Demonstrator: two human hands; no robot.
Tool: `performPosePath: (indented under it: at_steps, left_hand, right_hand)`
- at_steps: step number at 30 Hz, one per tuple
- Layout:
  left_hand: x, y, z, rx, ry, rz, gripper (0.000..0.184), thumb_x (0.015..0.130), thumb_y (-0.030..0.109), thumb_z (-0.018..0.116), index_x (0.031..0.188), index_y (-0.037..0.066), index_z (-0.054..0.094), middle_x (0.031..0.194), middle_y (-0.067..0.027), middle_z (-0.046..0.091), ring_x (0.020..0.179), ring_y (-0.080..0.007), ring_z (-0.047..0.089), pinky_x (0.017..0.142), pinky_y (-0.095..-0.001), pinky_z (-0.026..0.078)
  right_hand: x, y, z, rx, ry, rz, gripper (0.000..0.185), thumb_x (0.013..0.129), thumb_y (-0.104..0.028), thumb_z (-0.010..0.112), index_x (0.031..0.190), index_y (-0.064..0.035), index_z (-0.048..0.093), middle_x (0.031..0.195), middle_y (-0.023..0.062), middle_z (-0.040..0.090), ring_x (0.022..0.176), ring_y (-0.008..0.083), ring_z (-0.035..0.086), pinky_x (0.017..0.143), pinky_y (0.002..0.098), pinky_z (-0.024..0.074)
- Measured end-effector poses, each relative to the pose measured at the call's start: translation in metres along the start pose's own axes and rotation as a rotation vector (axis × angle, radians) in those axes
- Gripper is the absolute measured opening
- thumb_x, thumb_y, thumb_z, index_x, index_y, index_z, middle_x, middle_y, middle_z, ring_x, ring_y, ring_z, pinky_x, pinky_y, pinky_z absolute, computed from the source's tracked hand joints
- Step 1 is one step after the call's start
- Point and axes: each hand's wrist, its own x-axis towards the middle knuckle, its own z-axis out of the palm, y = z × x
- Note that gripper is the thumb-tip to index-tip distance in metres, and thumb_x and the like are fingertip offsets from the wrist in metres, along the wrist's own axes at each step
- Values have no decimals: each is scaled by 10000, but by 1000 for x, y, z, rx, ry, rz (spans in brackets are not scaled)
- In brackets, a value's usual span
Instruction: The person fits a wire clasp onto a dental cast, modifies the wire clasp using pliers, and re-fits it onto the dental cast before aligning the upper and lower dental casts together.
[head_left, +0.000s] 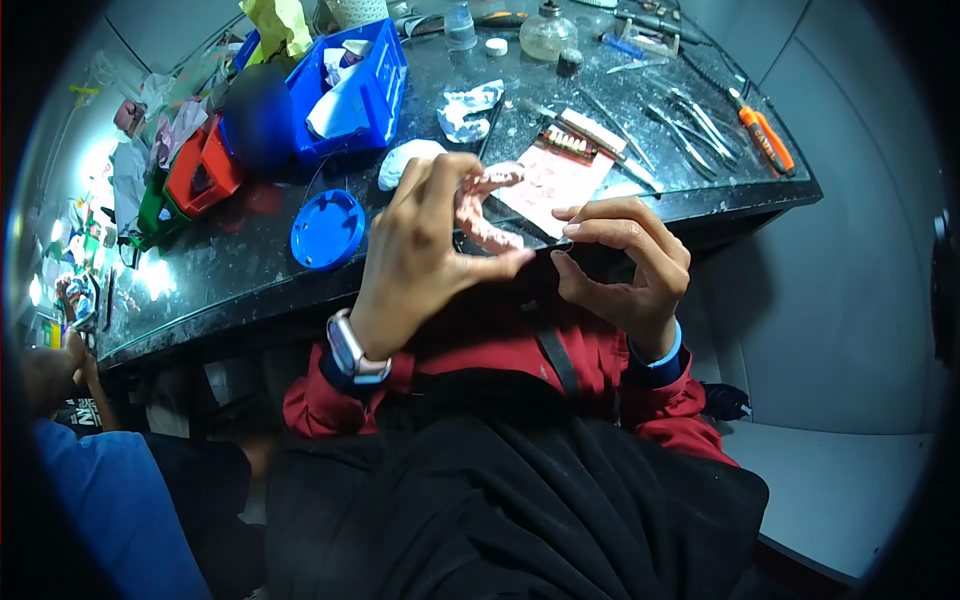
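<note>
My left hand [415, 240] holds a pinkish, horseshoe-shaped dental cast [487, 232] between thumb and fingers, raised above the bench's front edge. Close by on the right is my right hand [635, 262], its thumb and fingertips nearly meeting in a pinch. A tiny dark thing seems to be at those fingertips, too small to name. Behind the hands, a pink-and-white sheet [550, 185] lies on the bench with a strip of artificial teeth [568, 141] on it. A white plaster cast [468, 112] and a rounded white piece [408, 162] sit behind my left hand.
A blue lid [328, 230] and a blue bin [378, 95] are to the left, with red and green bins [205, 175] beyond. Metal tools [690, 130] and an orange-handled tool [766, 138] lie right. A glass bottle [547, 38] stands behind. Another person [110, 500] sits at the left.
</note>
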Motion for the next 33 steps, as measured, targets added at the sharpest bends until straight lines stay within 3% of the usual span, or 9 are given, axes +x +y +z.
performPosePath:
  at_steps: [2,6,10,14,22,25,28,31,33]
  left_hand:
    - [13,-3,8,49,-96,-40,624,648,311,809,1102,11,504,1143,-152,547,1065,-333,525,868,-399,461]
    - [20,2,24,241,101,182,538,764,251,722,1206,26,511,1282,-195,495,1159,-358,455,999,-452,338]
    - [-4,37,16,-183,265,257,198,716,71,754,887,13,673,907,-107,645,848,-267,605,742,-342,483]
    - [-11,51,17,-171,264,112,208,639,-21,754,829,28,684,835,-85,615,787,-230,582,709,-318,473]
    - [-6,49,13,-130,229,68,150,674,-11,716,805,21,650,832,-79,578,795,-239,544,686,-327,455]
    - [-7,46,6,-268,208,-71,85,789,24,675,858,19,626,880,-92,585,819,-223,572,703,-309,462]
    - [-10,39,-11,-511,131,-65,49,863,19,623,881,-19,598,928,-98,599,789,-124,589,658,-241,513]
    - [-20,35,-20,-782,73,-87,44,856,-15,617,883,-37,590,941,-134,606,778,-125,600,655,-236,534]
    - [-25,35,-24,-883,47,-81,46,846,-35,616,882,-44,589,940,-156,610,772,-135,611,655,-244,546]
  right_hand:
    - [0,4,-2,-90,27,-15,259,633,-6,764,861,-40,647,835,77,632,642,147,651,515,234,487]
    - [-3,5,1,-100,117,62,209,674,-28,761,845,-40,642,834,62,629,531,111,593,479,227,461]
    - [-2,-1,-1,-227,95,19,173,690,-52,746,823,-46,636,828,55,628,527,114,584,473,236,458]
    - [-5,2,7,-307,99,-103,210,651,-78,742,828,-52,633,823,47,626,547,148,585,480,249,452]
    - [-5,3,14,-340,121,-135,172,678,-124,733,811,-86,630,807,16,628,586,144,599,484,252,436]
    - [4,7,-3,-228,168,-87,222,664,-161,777,809,-72,635,819,51,641,622,193,622,516,266,473]
    - [17,36,-54,-557,130,24,228,692,-215,782,772,-55,640,845,78,626,863,254,591,735,361,485]
    - [21,85,-87,-795,79,107,204,741,-209,741,763,-41,627,865,80,631,888,268,578,756,366,475]
    - [17,112,-97,-794,-89,222,204,765,-222,717,779,-43,621,856,91,624,892,278,580,756,370,470]
